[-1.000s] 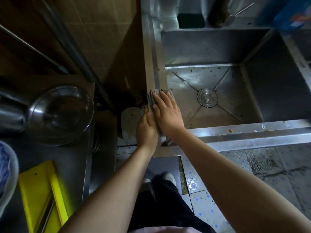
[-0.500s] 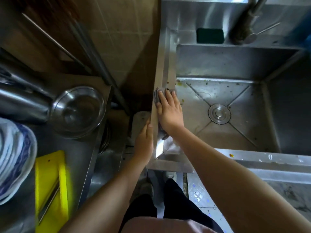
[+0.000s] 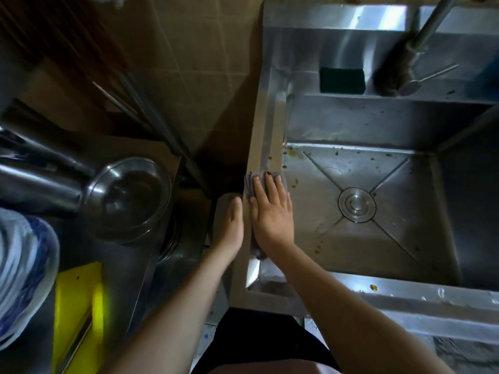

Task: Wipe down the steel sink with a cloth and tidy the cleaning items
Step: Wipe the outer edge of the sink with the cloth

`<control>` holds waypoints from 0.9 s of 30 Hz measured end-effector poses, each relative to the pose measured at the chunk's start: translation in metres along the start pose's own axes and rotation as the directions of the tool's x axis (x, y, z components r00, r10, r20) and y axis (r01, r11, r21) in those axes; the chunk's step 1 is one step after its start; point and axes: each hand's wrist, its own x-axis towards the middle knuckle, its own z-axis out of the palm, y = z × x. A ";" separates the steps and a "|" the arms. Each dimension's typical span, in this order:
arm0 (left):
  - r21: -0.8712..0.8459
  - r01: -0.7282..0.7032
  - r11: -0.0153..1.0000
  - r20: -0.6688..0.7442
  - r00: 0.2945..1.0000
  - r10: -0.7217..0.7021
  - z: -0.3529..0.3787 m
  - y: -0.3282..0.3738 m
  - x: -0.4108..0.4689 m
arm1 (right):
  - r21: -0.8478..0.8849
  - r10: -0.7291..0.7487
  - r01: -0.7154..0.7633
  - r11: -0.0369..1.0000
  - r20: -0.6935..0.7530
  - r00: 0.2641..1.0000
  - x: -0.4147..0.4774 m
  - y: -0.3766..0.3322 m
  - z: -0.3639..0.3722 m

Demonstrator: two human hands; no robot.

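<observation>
The steel sink (image 3: 270, 109) fills the right half of the view, its basin floor speckled with food bits around a round drain (image 3: 357, 204). A grey cloth (image 3: 249, 184) lies on the sink's left rim. My right hand (image 3: 271, 211) presses flat on the cloth with straight fingers. My left hand (image 3: 231, 228) lies beside it against the outer left side of the rim, fingers straight. A dark green scouring sponge (image 3: 342, 80) sits on the back ledge next to the tap base (image 3: 391, 74).
A steel bowl (image 3: 129, 198) and a steel pot (image 3: 35, 182) stand on the counter to the left. A yellow board (image 3: 77, 314) and a blue-white plate (image 3: 24, 271) lie nearer. A gap with a grey object separates counter and sink. A food crumb lies on the front rim.
My right hand has slid the cloth farther along the left rim, away from me. My left hand has followed alongside the rim. The camera has tilted up, showing the tap and back ledge.
</observation>
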 end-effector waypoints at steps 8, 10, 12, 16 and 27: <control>0.056 -0.021 0.998 -0.034 0.999 0.023 0.019 0.051 0.066 | -0.022 0.059 -0.059 0.998 -0.006 0.998 0.055 0.004 -0.010; 0.147 -0.030 0.989 -0.046 0.998 0.037 0.022 0.062 0.084 | -0.030 0.075 -0.075 0.997 0.005 0.997 0.073 0.007 -0.011; 0.218 -0.055 0.974 -0.046 0.997 0.066 0.025 0.069 0.099 | -0.038 0.092 -0.091 0.995 0.022 0.996 0.090 0.010 -0.014; 0.292 -0.108 0.950 -0.133 0.979 0.152 0.031 0.065 0.106 | -0.041 0.072 -0.071 0.997 0.006 0.997 0.123 0.014 -0.019; 0.352 -0.134 0.926 -0.181 0.961 0.208 0.033 0.067 0.100 | 0.032 0.074 -0.072 0.997 -0.068 0.995 0.178 0.025 -0.028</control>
